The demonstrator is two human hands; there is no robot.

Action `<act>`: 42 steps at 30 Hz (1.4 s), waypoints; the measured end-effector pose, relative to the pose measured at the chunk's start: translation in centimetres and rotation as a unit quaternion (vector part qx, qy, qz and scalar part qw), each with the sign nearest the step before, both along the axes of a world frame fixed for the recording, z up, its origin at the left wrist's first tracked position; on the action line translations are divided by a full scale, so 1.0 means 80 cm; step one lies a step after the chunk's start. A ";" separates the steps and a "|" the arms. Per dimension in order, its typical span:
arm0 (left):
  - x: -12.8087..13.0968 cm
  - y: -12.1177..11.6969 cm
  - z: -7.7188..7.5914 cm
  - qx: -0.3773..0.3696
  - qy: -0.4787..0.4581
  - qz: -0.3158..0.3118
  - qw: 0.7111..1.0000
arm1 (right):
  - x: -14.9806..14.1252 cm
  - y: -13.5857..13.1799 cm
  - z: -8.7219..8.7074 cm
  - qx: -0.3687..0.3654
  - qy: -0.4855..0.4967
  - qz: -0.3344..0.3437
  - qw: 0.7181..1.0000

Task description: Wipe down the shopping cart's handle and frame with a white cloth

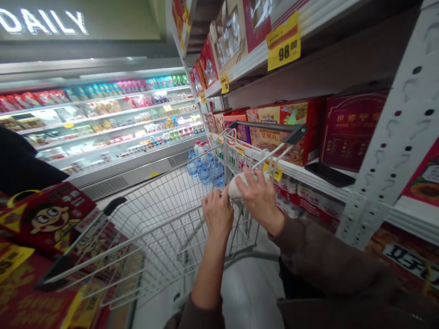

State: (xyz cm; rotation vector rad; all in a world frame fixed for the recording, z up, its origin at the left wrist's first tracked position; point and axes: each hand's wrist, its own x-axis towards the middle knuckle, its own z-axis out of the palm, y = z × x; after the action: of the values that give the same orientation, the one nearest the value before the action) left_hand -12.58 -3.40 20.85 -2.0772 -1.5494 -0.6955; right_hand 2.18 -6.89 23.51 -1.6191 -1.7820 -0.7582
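Both my hands meet over the rear of a wire shopping cart (161, 205) that stands in a supermarket aisle. My right hand (261, 199) is wrapped round a small whitish bundle (236, 185), perhaps a bag or cloth, held against the cart's child-seat flap. My left hand (216, 211) pinches the same bundle from the left, fingers curled. The cart's black handle bar (265, 127) rises just above and behind my hands. Packs of water bottles (205, 167) show beyond the cart's far end.
Shelves with red gift boxes (350, 128) and yellow price tags (283, 42) run close along the right. A second cart handle (113, 205) and red snack boxes (48, 219) crowd the lower left. A lit chiller (103, 119) lines the far side of the aisle.
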 end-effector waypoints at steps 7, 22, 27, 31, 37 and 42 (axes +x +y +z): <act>0.007 0.004 -0.009 0.037 -0.013 -0.023 0.999 | 0.107 0.005 0.036 0.128 0.053 -0.109 0.984; 0.017 0.012 -0.013 0.040 -0.032 -0.041 0.998 | 0.025 0.015 -0.005 -0.009 -0.081 -0.025 0.996; -0.031 -0.001 -0.020 0.054 -0.070 -0.026 0.996 | 0.039 0.018 -0.010 0.023 -0.023 -0.064 0.997; -0.072 -0.006 -0.030 0.081 -0.099 0.027 0.991 | -0.002 0.018 -0.029 -0.001 0.029 -0.039 0.999; -0.076 -0.010 -0.029 0.029 -0.086 0.025 0.996 | -0.092 0.010 -0.042 -0.062 0.040 0.092 0.993; -0.122 -0.016 -0.030 0.036 -0.105 0.059 0.992 | -0.040 0.013 -0.030 -0.040 0.054 0.000 0.998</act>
State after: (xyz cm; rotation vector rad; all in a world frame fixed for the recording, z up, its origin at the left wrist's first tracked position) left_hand -22.34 -4.71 18.42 -1.8925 -1.7181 -0.9360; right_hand -0.99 -5.81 21.09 -1.6786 -1.7542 -0.5940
